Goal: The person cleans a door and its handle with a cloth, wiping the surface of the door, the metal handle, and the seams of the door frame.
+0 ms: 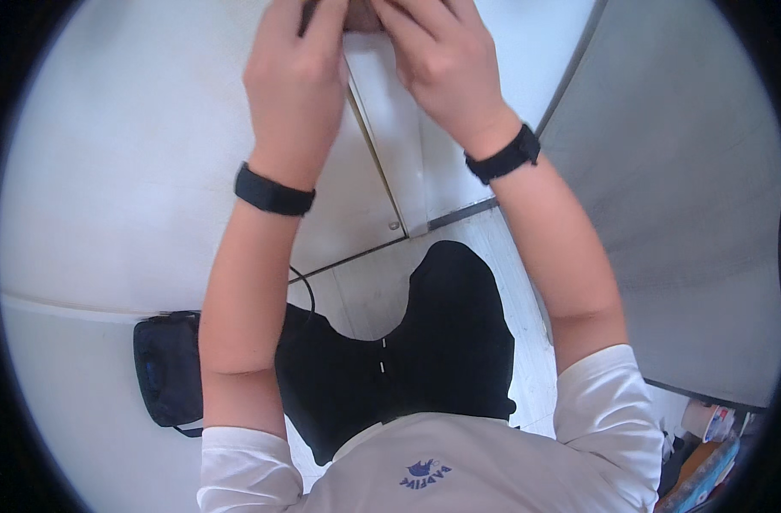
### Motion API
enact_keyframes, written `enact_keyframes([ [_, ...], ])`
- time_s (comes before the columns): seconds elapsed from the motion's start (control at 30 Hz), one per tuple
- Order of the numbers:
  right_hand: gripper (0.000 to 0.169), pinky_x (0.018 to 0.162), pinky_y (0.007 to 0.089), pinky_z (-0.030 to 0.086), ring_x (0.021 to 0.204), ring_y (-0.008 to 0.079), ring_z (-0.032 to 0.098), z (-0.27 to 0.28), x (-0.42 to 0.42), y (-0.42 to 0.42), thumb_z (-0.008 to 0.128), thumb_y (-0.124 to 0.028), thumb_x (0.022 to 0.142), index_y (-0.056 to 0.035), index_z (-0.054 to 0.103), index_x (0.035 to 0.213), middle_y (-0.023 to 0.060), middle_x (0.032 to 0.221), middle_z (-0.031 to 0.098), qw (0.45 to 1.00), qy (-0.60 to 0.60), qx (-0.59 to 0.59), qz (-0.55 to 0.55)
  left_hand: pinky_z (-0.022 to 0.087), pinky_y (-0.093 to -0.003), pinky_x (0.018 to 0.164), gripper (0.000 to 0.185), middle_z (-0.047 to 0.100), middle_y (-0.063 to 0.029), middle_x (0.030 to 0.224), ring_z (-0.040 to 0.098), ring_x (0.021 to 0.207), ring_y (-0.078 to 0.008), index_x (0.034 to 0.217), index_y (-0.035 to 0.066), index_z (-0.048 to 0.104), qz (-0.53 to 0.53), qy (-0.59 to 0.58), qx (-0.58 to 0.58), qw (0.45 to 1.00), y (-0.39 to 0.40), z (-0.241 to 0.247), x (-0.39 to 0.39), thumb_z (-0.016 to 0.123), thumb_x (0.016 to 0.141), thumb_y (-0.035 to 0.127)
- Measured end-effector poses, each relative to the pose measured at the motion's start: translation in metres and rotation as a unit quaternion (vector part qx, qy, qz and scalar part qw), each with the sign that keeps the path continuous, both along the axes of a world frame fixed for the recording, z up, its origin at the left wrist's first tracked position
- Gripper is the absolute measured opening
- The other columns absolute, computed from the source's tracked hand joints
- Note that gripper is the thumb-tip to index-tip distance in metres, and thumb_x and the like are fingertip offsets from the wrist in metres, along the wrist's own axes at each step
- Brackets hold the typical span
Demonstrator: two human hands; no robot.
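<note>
Both my hands are raised side by side against a white panel (140, 128), at the top rim of the head view. My left hand (301, 70) points away from me, its fingertips cut off by the picture's edge. To its right, my right hand (442, 64) is angled inward, its fingertips also out of frame. Between them shows the lower part of a dark brown object (363, 18), too cropped to name. Both hands lie close against it, but whether they grip it is hidden. A black band circles each wrist.
Below my hands is a white cabinet door (345, 218) with a small round fitting (394, 226). A grey panel (673, 224) rises at right. A black bag (167, 372) and a black cable (310, 288) are at left. A white tub (705, 420) stands at lower right.
</note>
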State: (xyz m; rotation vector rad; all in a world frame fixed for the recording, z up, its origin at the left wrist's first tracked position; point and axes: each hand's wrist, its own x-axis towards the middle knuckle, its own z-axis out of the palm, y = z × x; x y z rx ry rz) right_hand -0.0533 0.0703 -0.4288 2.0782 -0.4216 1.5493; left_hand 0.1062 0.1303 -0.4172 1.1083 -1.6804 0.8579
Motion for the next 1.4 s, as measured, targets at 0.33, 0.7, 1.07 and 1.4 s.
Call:
enact_keyframes([
  [0.33,0.019,0.083,0.0408,0.057,0.105,0.0317,0.061,-0.164,-0.035,0.031,0.066,-0.003,0.081,0.0027,0.069,0.099,0.0126,0.11,0.062,0.97,0.104,0.219,0.02,0.057,-0.041,0.086,0.04,0.062,-0.0149,0.117,0.065,0.106,-0.0336,0.124,0.003,0.065,-0.034,-0.028,0.295,0.954,0.024,-0.144,-0.016,0.063,0.085,-0.003],
  [0.7,0.033,0.078,0.0377,0.055,0.099,0.0274,0.062,0.065,-0.012,0.017,0.065,-0.008,0.078,-0.0049,0.066,0.111,0.0062,0.109,0.063,1.0,0.001,0.014,0.014,0.056,-0.042,0.086,0.039,0.065,-0.0161,0.115,0.064,0.103,-0.0352,0.117,-0.001,0.068,-0.032,-0.022,-0.007,0.999,0.019,0.058,-0.014,0.062,0.08,-0.01],
  [1.07,0.039,0.07,0.0358,0.052,0.09,0.0282,0.059,0.13,0.01,0.022,0.065,-0.004,0.075,0.0062,0.07,0.112,0.0081,0.102,0.063,0.994,-0.054,-0.083,0.038,0.056,-0.037,0.079,0.043,0.062,-0.0176,0.124,0.063,0.094,-0.0332,0.121,-0.009,0.065,0.108,-0.061,-0.167,0.978,0.015,0.111,-0.035,0.067,0.078,-0.004],
  [1.4,0.029,0.07,0.0394,0.053,0.086,0.0311,0.059,-0.047,-0.007,0.038,0.062,-0.003,0.089,0.0076,0.065,0.115,0.0125,0.097,0.058,0.984,0.067,0.159,0.037,0.054,-0.0428,0.089,0.039,0.058,-0.0217,0.13,0.062,0.108,-0.0363,0.126,-0.009,0.062,0.023,-0.058,0.105,0.992,0.035,-0.064,-0.019,0.065,0.087,-0.003],
])
